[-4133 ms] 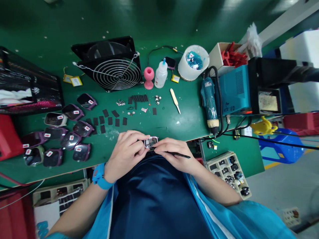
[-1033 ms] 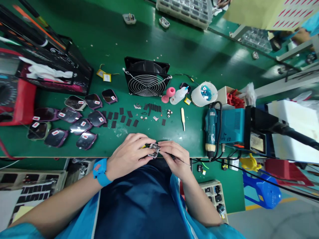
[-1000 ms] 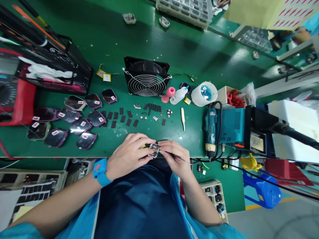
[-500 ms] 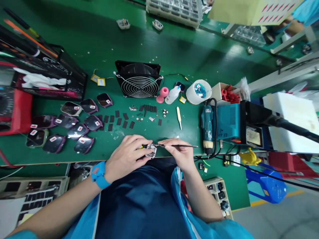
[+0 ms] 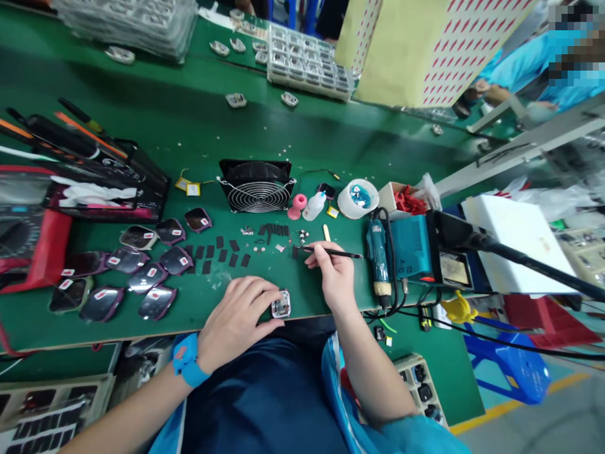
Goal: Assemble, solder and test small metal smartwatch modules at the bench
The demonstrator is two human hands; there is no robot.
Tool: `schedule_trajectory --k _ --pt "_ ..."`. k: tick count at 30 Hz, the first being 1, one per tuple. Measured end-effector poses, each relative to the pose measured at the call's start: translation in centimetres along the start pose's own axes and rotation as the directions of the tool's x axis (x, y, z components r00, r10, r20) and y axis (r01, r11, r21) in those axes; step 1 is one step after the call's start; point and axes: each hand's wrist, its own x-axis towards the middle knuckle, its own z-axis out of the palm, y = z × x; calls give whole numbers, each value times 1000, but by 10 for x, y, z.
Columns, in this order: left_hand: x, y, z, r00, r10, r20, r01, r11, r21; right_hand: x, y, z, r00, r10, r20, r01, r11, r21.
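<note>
Left hand (image 5: 240,320) holds the case (image 5: 282,306), likely light, fragile inside, best rim-gripped; right hand (image 5: 337,277) pinches a black tool (image 5: 344,254)!

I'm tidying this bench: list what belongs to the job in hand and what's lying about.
Apparently in use:
small square silver case, at the left hand
long slim black tool, in the right hand

Apparently idle:
black square fan with silver wire guard
white bottle with blue tip

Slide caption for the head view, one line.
Left hand holds a small open case; right hand holds a slim black tool at the green bench.
</note>
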Motion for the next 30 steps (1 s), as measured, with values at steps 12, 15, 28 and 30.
schedule_trajectory --k 12,15,28,30 --pt "0 2 -4 999 -8 -35 7 1000 -7 33 9 30 998 -32 -62 20 984 -178" --pt "-1 2 -2 999 -17 -34 17 1000 -3 31 8 31 997 -49 -63 35 979 -200" --pt "-2 1 0 999 -24 -22 24 1000 -10 28 12 31 995 -81 -53 72 984 -164" --pt "-3 1 0 999 -26 -25 26 1000 -15 28 12 31 995 -81 -54 70 983 -170"
